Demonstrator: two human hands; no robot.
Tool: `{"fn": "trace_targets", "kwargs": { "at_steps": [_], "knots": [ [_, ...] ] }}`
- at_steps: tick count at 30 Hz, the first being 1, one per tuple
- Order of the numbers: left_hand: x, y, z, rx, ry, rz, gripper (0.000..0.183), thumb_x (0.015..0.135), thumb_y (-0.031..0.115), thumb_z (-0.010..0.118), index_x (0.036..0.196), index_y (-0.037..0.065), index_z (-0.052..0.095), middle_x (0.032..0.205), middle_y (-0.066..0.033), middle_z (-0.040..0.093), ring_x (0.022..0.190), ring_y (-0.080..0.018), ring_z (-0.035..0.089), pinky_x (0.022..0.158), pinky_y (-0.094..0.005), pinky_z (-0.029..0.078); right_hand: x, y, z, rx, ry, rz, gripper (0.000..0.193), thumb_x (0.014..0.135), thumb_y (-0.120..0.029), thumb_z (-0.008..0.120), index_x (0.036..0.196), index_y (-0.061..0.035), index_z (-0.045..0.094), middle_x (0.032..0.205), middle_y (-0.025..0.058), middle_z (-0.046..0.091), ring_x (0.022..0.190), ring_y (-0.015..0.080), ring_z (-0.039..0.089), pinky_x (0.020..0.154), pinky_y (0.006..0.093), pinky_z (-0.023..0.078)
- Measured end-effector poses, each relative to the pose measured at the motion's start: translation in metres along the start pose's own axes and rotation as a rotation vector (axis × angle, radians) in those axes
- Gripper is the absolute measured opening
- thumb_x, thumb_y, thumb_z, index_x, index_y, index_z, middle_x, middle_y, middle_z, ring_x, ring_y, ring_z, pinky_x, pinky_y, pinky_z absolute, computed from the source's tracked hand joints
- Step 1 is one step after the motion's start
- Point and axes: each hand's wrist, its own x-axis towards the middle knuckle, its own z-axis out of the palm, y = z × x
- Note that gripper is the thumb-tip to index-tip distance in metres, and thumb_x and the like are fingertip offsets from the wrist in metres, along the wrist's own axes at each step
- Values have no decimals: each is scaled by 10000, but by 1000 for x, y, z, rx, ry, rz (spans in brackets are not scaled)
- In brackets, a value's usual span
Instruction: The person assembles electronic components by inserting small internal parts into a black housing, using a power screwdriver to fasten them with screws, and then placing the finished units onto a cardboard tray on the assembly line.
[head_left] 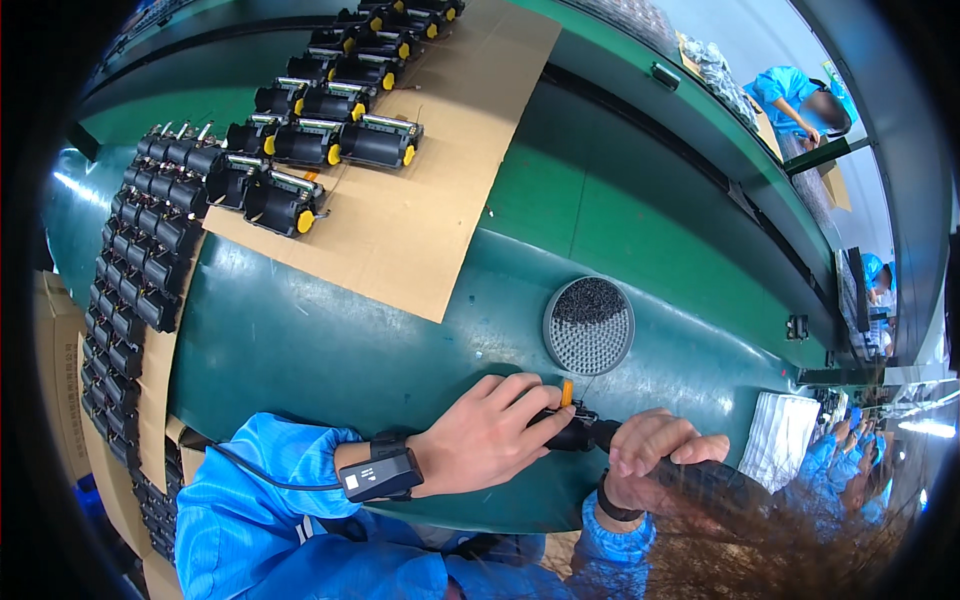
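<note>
My left hand (490,435) is closed on a small black plastic assembly (571,436), holding it low over the green bench. An orange strip (567,392) sticks up from the assembly beside my fingers. My right hand (655,448) wraps round a black electric screwdriver (722,484), whose nose points left at the assembly. Whether its tip touches a screw cannot be seen. Just beyond my hands stands a round grey dish (590,366) with a dimpled floor and a heap of tiny black screws (592,300) on its far side.
Rows of black assemblies with yellow caps (380,143) stand on a cardboard sheet (420,255) at the far left. More black units (150,245) line the bench's left edge. White sheets (775,440) lie at right. Co-workers in blue (785,92) are farther off.
</note>
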Motion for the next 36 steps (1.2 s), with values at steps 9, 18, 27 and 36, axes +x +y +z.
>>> {"fn": "trace_targets", "kwargs": {
  "at_steps": [9, 18, 27, 36],
  "knots": [
    [0, 1, 0, -2, -20, -5, 553, 836, 218, 776, 1349, 64, 640, 1270, -77, 556, 1232, -276, 523, 939, -383, 492, 1, -1, -2, 17, -40, 9, 597, 959, -637, 649, 1023, -71, 468, 681, 132, 595, 486, 230, 595, 418, 352, 515],
    [0, -1, 1, -4, -13, 3, 553, 832, 212, 775, 1345, 59, 640, 1266, -78, 558, 1221, -272, 524, 924, -377, 492, 1, -2, -6, 5, -83, 15, 675, 929, -717, 631, 1046, -69, 480, 697, 121, 609, 497, 221, 614, 429, 346, 540],
    [1, 1, -1, 4, -1, -3, 587, 803, 236, 826, 1340, 89, 638, 1245, -62, 540, 1186, -270, 533, 953, -396, 477, 5, -3, -6, 18, -126, 13, 698, 919, -719, 643, 1052, -53, 483, 708, 138, 609, 508, 234, 616, 449, 371, 550],
    [-3, 2, 3, -3, 12, 1, 566, 813, 224, 800, 1334, 69, 642, 1261, -70, 553, 1204, -273, 533, 931, -389, 486, 6, -6, -1, -35, -183, 41, 553, 989, -576, 644, 1075, -54, 480, 717, 140, 621, 519, 229, 619, 439, 369, 547]
  ]
}}
